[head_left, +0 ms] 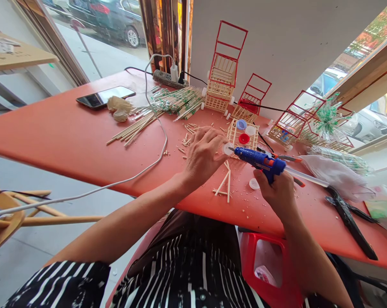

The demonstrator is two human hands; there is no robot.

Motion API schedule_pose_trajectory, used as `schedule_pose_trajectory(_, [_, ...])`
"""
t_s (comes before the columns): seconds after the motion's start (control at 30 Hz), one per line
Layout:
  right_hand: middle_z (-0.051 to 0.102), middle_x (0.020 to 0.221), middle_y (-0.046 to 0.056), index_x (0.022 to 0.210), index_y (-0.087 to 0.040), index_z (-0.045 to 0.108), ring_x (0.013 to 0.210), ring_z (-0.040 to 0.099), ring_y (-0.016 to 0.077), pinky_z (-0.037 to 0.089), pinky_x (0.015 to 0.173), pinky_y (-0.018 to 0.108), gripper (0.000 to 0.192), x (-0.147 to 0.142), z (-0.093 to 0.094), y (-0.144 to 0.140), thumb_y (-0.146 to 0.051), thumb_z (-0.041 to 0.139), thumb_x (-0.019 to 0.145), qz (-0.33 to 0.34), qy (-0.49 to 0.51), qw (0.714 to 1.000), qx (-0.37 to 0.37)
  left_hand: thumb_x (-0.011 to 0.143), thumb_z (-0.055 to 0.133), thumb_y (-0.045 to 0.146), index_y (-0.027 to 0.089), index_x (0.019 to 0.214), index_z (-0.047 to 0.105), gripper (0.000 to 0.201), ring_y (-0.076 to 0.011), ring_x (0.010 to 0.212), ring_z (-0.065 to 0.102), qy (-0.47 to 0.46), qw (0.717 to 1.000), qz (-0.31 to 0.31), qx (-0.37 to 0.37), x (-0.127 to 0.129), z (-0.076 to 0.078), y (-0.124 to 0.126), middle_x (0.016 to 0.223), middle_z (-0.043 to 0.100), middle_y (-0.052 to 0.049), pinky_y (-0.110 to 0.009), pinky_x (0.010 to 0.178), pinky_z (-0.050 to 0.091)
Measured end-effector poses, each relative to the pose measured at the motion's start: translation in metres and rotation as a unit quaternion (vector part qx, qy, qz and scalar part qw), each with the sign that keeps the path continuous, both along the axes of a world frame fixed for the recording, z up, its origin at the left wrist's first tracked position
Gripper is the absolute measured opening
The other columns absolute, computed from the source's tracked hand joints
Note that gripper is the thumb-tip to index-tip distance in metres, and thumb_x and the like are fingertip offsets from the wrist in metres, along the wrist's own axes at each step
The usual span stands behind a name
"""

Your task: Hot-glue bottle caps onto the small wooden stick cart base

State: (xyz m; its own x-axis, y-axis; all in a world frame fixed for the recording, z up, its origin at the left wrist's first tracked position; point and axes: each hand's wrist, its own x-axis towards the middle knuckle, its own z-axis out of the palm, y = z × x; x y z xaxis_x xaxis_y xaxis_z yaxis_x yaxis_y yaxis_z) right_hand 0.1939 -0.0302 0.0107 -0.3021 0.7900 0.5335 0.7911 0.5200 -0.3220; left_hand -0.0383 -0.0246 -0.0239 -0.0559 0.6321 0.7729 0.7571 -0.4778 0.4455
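Blue glue gun [257, 158] gripped by right hand [279, 191] near table edge [260, 221]; left hand [203, 155] pinches cap [227, 149]

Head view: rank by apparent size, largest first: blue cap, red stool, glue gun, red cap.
1. Red stool, though partly hidden
2. Glue gun, its handle partly covered by the right hand
3. Red cap and blue cap: look about alike, not ranked

That glue gun [257, 158] is blue with touches of orange, the cap [227, 148] beside it whitish, the sticks [228, 188] pale tan, the table [68, 137] orange-red, and the shirt [187, 273] black with white stripes.
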Motion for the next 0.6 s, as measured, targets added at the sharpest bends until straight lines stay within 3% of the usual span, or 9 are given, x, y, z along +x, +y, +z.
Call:
schedule_pose_trajectory(0.23, [0.034,0.049,-0.005,0.064,-0.026,0.046,0.045,0.033,0.0149,0.023,0.052,0.033,0.052,0.0004,-0.0006,-0.0001,-0.068,0.05,0.096,-0.006,-0.01,1.0,-0.002,0.095,0.076,0.026,0.021,0.102,0.072,0.01,-0.0274,0.117,0.063,-0.013,1.0,-0.001,-0.011,0.0002,0.0009,-0.0015,0.114,0.076,-0.007,-0.045,0.109,0.047])
schedule_pose_trajectory(0.6, [0.025,0.043,-0.007,0.06,-0.029,0.029,0.041,0.025,0.0132,0.019,0.046,0.033,0.06,-0.0033,0.0059,-0.0019,-0.074,0.05,0.094,0.021,-0.011,0.999,-0.048,0.095,0.075,0.026,0.022,0.102,0.073,0.008,-0.0286,0.118,0.064,-0.013,1.0,-0.008,-0.018,0.0,0.0007,-0.0016,0.115,0.077,-0.007,-0.047,0.109,0.047])
